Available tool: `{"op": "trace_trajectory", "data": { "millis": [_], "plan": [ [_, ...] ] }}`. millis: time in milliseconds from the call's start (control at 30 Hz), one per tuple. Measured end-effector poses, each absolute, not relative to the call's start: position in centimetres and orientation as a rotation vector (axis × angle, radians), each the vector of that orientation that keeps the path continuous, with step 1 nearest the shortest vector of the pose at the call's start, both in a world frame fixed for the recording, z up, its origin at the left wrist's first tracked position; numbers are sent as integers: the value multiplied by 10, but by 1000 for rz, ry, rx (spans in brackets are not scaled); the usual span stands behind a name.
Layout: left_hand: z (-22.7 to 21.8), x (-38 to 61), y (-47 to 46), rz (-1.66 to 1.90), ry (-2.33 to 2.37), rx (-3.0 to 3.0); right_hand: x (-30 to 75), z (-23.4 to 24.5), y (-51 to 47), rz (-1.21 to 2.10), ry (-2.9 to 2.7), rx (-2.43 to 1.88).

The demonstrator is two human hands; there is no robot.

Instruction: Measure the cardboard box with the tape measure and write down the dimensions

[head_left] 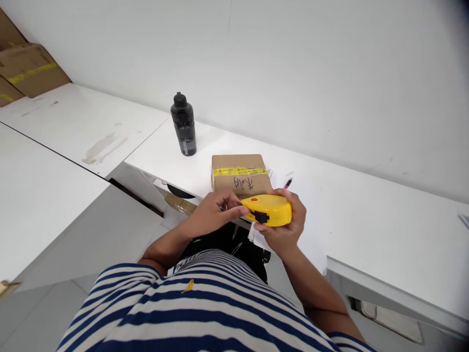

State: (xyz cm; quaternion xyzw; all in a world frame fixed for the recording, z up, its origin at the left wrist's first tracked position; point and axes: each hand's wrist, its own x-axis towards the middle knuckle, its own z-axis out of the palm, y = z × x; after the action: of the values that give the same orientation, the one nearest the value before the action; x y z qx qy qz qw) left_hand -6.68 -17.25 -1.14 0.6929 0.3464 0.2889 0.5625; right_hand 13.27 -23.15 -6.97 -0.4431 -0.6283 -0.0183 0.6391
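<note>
A yellow tape measure (276, 209) with a black slider and a red button is gripped in my right hand (287, 232), fingers wrapped round its case. My left hand (216, 212) pinches at the mouth of the case, where the blade's end comes out; the fingers hide most of that end. Just beyond both hands lies a small cardboard box (240, 185) on the white table, with yellow printed tape across it and dark handwriting on it. White paper sheets (304, 205) lie beside and partly under the box, and a red-and-black pen (288, 184) rests there.
A black water bottle (183, 127) stands upright behind the box to the left. More cardboard boxes (32, 71) are stacked at the far left against the wall. A gap separates the left table (44, 195) from the one before me. Another small box (179, 203) sits below the table's edge.
</note>
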Motion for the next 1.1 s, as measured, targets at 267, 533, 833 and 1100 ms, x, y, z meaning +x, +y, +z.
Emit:
{"op": "trace_trajectory", "data": {
  "millis": [267,533,833,1100],
  "plan": [
    [-26,-103,-90,891,1004,1517,229,-68,-180,204,-1115,-1486],
    [-50,-78,-71,681,1097,1611,242,-78,-149,330,-1231,-1529],
    [-44,-81,-76,657,1224,1809,235,-75,-157,130,-1265,-1578],
    [70,-89,-48,743,849,1939,210,-29,-271,-396,-1303,-1743]
  ]
}}
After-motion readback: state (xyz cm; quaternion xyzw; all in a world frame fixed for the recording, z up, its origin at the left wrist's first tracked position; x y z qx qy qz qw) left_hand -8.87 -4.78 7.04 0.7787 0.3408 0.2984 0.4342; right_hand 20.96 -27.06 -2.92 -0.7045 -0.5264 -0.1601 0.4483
